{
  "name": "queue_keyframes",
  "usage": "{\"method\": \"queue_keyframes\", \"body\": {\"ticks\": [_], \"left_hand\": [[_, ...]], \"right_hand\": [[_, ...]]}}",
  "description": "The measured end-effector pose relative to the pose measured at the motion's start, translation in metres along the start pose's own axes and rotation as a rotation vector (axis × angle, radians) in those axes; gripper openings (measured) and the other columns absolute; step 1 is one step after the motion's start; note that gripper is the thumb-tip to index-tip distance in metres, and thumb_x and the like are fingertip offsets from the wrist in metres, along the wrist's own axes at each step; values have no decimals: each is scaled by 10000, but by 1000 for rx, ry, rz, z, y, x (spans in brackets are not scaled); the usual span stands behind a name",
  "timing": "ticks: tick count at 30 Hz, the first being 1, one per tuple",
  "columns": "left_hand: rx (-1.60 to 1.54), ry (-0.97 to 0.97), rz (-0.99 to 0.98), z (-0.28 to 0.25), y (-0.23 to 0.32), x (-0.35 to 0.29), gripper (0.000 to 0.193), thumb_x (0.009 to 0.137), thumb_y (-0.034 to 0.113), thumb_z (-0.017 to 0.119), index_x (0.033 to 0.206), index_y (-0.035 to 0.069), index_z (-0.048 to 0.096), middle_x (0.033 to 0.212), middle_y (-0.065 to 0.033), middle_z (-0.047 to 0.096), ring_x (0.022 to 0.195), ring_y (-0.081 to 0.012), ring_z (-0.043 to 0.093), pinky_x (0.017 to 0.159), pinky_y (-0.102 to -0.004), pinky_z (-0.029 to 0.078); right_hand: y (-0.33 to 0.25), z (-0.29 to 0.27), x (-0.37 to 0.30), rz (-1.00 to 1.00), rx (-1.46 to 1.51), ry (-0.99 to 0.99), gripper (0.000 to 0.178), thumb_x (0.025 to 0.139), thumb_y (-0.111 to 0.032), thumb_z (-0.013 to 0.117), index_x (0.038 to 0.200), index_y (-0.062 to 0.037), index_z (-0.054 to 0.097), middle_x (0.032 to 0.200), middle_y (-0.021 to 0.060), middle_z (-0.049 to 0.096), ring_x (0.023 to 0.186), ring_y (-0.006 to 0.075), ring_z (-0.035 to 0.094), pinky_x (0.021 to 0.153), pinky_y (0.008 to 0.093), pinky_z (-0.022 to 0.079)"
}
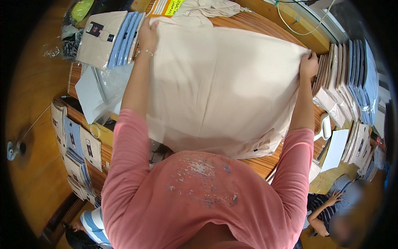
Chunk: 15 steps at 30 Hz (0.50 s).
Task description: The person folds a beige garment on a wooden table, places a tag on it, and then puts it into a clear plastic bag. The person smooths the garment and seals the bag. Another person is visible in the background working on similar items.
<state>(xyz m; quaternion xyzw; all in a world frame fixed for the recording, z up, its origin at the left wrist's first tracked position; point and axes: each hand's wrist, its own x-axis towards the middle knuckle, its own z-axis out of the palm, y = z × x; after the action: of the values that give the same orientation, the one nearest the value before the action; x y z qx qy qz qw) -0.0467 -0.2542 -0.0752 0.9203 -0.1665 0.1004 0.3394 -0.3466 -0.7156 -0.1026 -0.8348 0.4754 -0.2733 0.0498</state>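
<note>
A large cream shirt (pixel 232 79) is stretched across the wooden table in front of me, with faint creases down its middle. My left hand (pixel 148 36) grips its far left corner, thumb on top. At the far right corner, my right hand (pixel 309 65) pinches the cloth between closed fingers. The near edge of the shirt hangs loosely by my body, with a small dark tag on it. Past the far edge, more cream cloth (pixel 207 7) lies bunched up; I cannot tell whether it belongs to the same shirt.
Packed folded shirts stand in a stack (pixel 103 39) left of my left hand and in rows (pixel 344 79) beyond my right hand. Plastic bags (pixel 114 85) and a white sheet (pixel 335 149) lie at the sides. Two people (pixel 327 207) (pixel 89 226) are near the lower corners.
</note>
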Motion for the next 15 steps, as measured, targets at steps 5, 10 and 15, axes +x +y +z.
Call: {"method": "queue_keyframes", "body": {"ticks": [5,10,15], "left_hand": [[242,168,80,6,26,37,361,848,336,581,1044,35,540,951,-221,619,866,-397,590,722,-456,454],[236,131,377,15,39,-2,454,835,325,600,1148,9,506,1192,-216,505,1135,-364,430,941,-446,335],[49,-216,423,-50,22,-131,406,864,151,542,1240,14,469,1253,-186,471,1201,-341,379,1041,-432,241]], "right_hand": [[-13,-3,9,71,-106,-197,237,897,-280,424,1057,-119,493,936,185,645,878,374,619,725,484,473],[0,-20,5,1,-46,-70,336,874,-315,509,1091,-59,493,1038,189,602,973,378,576,771,487,462],[-11,-112,-85,-418,153,-120,302,860,-306,550,1004,-41,564,960,172,596,880,322,589,698,432,462]]}}
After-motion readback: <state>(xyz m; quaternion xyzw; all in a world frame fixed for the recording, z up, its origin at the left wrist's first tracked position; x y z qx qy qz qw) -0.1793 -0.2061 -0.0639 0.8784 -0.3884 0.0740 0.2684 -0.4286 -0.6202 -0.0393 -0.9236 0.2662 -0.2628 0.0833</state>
